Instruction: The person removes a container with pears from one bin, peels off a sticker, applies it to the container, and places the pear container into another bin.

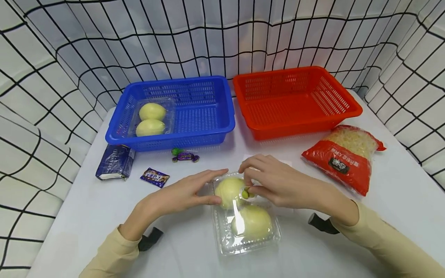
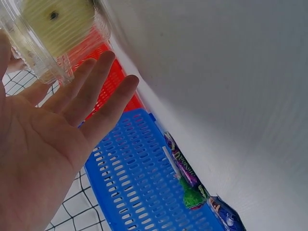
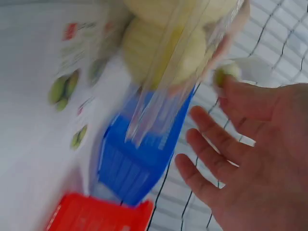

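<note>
A clear plastic clamshell box [image 1: 226,245] with two pale yellow melons [image 1: 252,223] lies on the white table in the head view. My left hand [image 1: 184,195] is at the box's left side, its thumb and fairly straight fingers touching the far-left corner. Over the far-right part of the lid, my right hand [image 1: 281,183] pinches a small sticker [image 3: 226,74] with a green picture between thumb and forefinger. Partly hidden beneath that hand is a white sheet [image 3: 67,96] printed with green fruit.
A blue basket [image 1: 205,138] holds another box of two melons. Beside it stands a red basket [image 1: 278,133]. Around them lie a red bag of pasta [image 1: 347,158], a dark blue packet [image 1: 116,162], a small blue wrapper [image 1: 154,177] and a purple candy [image 1: 185,156]. Black netting surrounds the table.
</note>
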The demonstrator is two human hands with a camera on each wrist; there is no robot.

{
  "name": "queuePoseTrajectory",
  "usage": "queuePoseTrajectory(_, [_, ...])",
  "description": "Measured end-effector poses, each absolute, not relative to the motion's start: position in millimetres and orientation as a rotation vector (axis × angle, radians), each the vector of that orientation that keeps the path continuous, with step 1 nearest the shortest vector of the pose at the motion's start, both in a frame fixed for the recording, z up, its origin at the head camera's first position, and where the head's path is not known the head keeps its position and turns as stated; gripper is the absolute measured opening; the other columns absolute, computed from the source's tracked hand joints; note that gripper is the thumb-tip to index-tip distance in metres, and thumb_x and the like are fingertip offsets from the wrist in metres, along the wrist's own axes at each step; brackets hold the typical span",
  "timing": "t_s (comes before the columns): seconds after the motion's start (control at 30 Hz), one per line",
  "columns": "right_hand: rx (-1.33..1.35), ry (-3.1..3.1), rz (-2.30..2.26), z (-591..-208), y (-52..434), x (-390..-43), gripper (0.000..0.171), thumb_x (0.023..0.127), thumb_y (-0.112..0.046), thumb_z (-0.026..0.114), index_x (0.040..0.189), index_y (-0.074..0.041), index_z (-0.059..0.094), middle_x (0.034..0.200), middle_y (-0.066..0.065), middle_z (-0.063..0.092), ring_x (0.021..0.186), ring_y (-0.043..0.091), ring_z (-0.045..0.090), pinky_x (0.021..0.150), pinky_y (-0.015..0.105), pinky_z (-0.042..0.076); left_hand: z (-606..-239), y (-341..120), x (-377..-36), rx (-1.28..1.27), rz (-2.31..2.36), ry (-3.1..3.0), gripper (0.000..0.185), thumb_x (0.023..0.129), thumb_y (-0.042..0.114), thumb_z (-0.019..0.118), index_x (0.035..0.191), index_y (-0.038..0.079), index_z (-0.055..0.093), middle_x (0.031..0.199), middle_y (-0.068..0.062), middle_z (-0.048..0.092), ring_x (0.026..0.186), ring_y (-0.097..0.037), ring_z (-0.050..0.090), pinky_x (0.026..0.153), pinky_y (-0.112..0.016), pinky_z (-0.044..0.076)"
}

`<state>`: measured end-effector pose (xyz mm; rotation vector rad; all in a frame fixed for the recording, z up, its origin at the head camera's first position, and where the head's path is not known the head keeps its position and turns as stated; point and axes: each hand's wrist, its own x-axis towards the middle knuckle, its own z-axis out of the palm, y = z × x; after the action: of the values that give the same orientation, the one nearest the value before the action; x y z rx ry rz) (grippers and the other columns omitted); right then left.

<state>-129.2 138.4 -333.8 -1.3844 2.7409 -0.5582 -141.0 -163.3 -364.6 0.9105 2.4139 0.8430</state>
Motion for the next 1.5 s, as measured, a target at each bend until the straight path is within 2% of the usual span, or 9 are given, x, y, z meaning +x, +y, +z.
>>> queuePoseTrajectory(0.23, [-1.563,2.923,-0.259,-341.1,116.6,-128.4,0.019,0.095,-0.024,0.072,0.106,-0.019,0.057,0.125,-0.001,0.062,0.123,0.021,0.054,0.109,0.038,0.047,-364.1,-165.4,-140.6,0.887,0.856,2.412,0.081,0.093,0.059,0.065,0.162,0.035,0.028,0.165,0.008,0.038,0.155,-0.019,0.036,0.125,-0.049,0.036])
queuePoseTrajectory(0.4, [-1.819,2.935,-0.140,-344.2,118.5,-124.1,0.017,0.091,-0.021,0.077,0.101,-0.024,0.063,0.109,-0.008,0.065,0.110,0.015,0.057,0.099,0.031,0.048,-362.6,-166.4,-140.6,0.888,0.855,2.411,0.082,0.094,0.059,0.065,0.162,0.032,0.029,0.166,0.008,0.037,0.155,-0.019,0.036,0.125,-0.049,0.036])
queuePoseTrajectory(0.5, [-1.830,2.878,-0.127,-344.3,119.8,-122.3,0.020,0.089,-0.019,0.078,0.103,-0.026,0.065,0.104,-0.011,0.066,0.106,0.012,0.057,0.094,0.028,0.048,-362.6,-167.2,-140.2,0.886,0.859,2.414,0.081,0.093,0.059,0.065,0.162,0.034,0.029,0.165,0.007,0.037,0.155,-0.019,0.036,0.125,-0.049,0.036])
queuePoseTrajectory(0.63, [-1.653,2.769,-0.283,-342.3,121.2,-122.6,0.023,0.094,-0.020,0.071,0.116,-0.025,0.064,0.115,-0.013,0.067,0.115,0.010,0.058,0.096,0.028,0.049,-364.0,-167.9,-139.3,0.870,0.866,2.411,0.080,0.093,0.058,0.066,0.161,0.036,0.029,0.166,0.008,0.037,0.155,-0.019,0.036,0.125,-0.049,0.035])
queuePoseTrajectory(0.8, [-1.521,2.690,-0.347,-341.9,127.8,-121.2,0.039,0.100,-0.030,0.065,0.138,-0.022,0.059,0.139,-0.007,0.063,0.133,0.015,0.055,0.109,0.039,0.050,-364.9,-167.3,-138.9,0.875,0.865,2.412,0.080,0.093,0.058,0.066,0.161,0.036,0.030,0.166,0.008,0.037,0.155,-0.020,0.036,0.126,-0.051,0.034])
queuePoseTrajectory(1.03, [-1.501,2.769,-0.124,-349.6,139.2,-109.4,0.056,0.105,-0.045,0.051,0.159,-0.032,0.039,0.157,-0.007,0.050,0.144,0.021,0.047,0.120,0.050,0.039,-363.7,-166.3,-140.4,0.878,0.844,2.423,0.081,0.094,0.059,0.064,0.162,0.035,0.029,0.167,0.008,0.035,0.155,-0.022,0.035,0.125,-0.053,0.034])
queuePoseTrajectory(1.23, [-1.516,2.823,-0.097,-347.6,141.8,-104.8,0.060,0.102,-0.050,0.054,0.158,-0.034,0.040,0.164,-0.008,0.041,0.150,0.023,0.038,0.123,0.052,0.034,-364.8,-166.4,-139.8,0.875,0.866,2.413,0.080,0.094,0.057,0.065,0.162,0.035,0.030,0.166,0.008,0.036,0.155,-0.022,0.036,0.125,-0.053,0.035])
queuePoseTrajectory(1.37, [-1.660,2.808,-0.208,-348.7,141.1,-104.6,0.051,0.100,-0.041,0.064,0.149,-0.031,0.054,0.153,-0.009,0.054,0.142,0.019,0.048,0.118,0.047,0.043,-365.4,-166.4,-139.1,0.874,0.862,2.410,0.079,0.094,0.058,0.065,0.161,0.037,0.029,0.166,0.008,0.036,0.155,-0.022,0.036,0.125,-0.053,0.035])
queuePoseTrajectory(1.5, [-1.561,2.766,-0.298,-351.0,140.1,-102.2,0.046,0.100,-0.039,0.064,0.145,-0.031,0.056,0.146,-0.013,0.059,0.134,0.014,0.054,0.115,0.043,0.046,-367.8,-165.3,-138.4,0.878,0.866,2.424,0.079,0.094,0.056,0.066,0.161,0.035,0.031,0.166,0.008,0.037,0.155,-0.021,0.036,0.125,-0.053,0.034])
